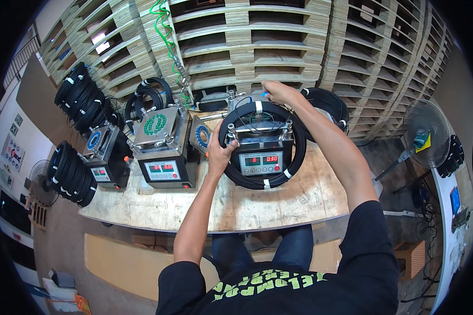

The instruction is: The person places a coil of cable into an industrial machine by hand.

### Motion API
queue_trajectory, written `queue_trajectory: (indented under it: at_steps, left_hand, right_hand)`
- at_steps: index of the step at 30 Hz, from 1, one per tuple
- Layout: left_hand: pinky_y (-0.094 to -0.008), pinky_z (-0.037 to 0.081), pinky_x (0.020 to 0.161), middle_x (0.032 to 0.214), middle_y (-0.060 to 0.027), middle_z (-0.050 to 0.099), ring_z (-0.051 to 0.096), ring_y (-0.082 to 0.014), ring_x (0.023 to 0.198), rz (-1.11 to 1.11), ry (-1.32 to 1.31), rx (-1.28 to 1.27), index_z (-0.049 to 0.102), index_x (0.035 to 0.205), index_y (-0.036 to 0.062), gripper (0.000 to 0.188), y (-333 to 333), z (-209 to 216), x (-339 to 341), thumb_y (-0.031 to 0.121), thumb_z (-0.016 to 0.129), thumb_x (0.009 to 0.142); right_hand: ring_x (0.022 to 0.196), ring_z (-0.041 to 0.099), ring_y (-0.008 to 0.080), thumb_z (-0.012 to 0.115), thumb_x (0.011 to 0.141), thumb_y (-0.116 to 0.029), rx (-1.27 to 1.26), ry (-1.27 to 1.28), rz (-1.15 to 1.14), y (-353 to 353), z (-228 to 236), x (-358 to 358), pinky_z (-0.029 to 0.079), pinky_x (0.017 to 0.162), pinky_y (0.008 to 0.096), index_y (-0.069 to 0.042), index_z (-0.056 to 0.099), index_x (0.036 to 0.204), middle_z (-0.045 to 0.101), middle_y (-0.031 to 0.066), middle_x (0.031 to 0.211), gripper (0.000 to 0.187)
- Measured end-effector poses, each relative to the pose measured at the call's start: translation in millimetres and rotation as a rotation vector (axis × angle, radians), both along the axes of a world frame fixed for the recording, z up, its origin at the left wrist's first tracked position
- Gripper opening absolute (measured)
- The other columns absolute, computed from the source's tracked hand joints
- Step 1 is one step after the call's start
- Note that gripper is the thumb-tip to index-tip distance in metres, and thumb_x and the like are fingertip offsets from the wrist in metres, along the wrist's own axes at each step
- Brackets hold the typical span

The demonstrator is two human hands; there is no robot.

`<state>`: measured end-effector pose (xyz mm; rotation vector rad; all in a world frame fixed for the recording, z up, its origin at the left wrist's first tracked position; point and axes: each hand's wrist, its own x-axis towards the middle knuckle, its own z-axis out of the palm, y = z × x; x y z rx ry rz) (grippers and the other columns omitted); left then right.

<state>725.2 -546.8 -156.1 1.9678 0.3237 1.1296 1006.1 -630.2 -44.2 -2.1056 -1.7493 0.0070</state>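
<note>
A large coil of black cable (300, 147), bound with white ties, is held upright in front of a metal bench machine (261, 164) with a lit red digital display. My left hand (222, 149) grips the coil's left side, thumb across its inner edge. Beyond the coil's top, my right hand (279, 93) is closed in a pinch on a small blue piece (265, 94), perhaps a cable end; its exact kind is too small to tell. A thin black cable loops inside the coil, over the machine's top. Metal posts with knobs flank that top.
Two similar machines (165, 173) stand to the left on the wooden table (215, 212). Stacks of black coils (71, 173) are at far left, and another coil (333, 107) lies behind my right arm. Wooden pallets (278, 50) rise behind. A fan (424, 134) stands at right.
</note>
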Motion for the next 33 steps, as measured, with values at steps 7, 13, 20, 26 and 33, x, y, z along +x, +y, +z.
queue_trajectory:
  at_steps: [7,13,20,26,33]
  left_hand:
    - [-0.0374,0.045,0.089,0.111,-0.0158,0.058,0.057,-0.0279,0.097,0.007,0.098,-0.009,0.057,0.125,0.0006,0.053,38,1,1,0.043,0.061,0.094]
    - [-0.0372,0.052,0.077,0.097,-0.0180,0.064,0.067,-0.0287,0.089,0.013,0.003,0.128,0.064,0.107,-0.0005,0.031,44,84,63,0.028,0.064,0.094]
    - [-0.0398,0.054,0.082,0.095,-0.0171,0.072,0.070,-0.0321,0.091,-0.134,0.766,0.559,0.073,0.098,0.0049,0.022,69,111,140,0.020,0.071,0.083]
    - [-0.0404,0.054,0.077,0.090,-0.0168,0.072,0.069,-0.0325,0.089,-0.275,0.856,0.759,0.072,0.095,0.0025,0.017,74,119,155,0.011,0.074,0.080]
    - [-0.0423,0.052,0.070,0.076,-0.0199,0.068,0.068,-0.0372,0.076,-0.286,0.781,0.828,0.063,0.091,-0.0061,0.018,71,122,149,0.012,0.066,0.089]
  right_hand:
    - [0.076,0.064,0.0417,0.060,0.093,-0.016,0.534,0.328,-0.265,-58,-12,-51,0.046,0.065,0.0457,-0.004,0.051,0.099,0.064,0.0194,0.073,0.016]
    - [0.062,0.060,0.0350,0.059,0.094,-0.015,0.638,0.454,-0.323,-75,-43,-90,0.042,0.056,0.0439,-0.003,0.050,0.097,0.060,0.0147,0.065,0.015]
    - [0.071,0.064,0.0414,0.056,0.096,-0.017,0.734,0.355,-0.427,-72,-49,-97,0.045,0.059,0.0494,-0.005,0.047,0.100,0.065,0.0183,0.072,0.015]
    - [0.065,0.064,0.0374,0.056,0.096,-0.015,0.716,0.304,-0.404,-74,-51,-93,0.044,0.057,0.0441,-0.003,0.049,0.099,0.062,0.0163,0.068,0.014]
    - [0.072,0.065,0.0396,0.056,0.095,-0.015,0.662,0.298,-0.434,-74,-49,-96,0.046,0.060,0.0459,-0.003,0.049,0.100,0.065,0.0176,0.074,0.014]
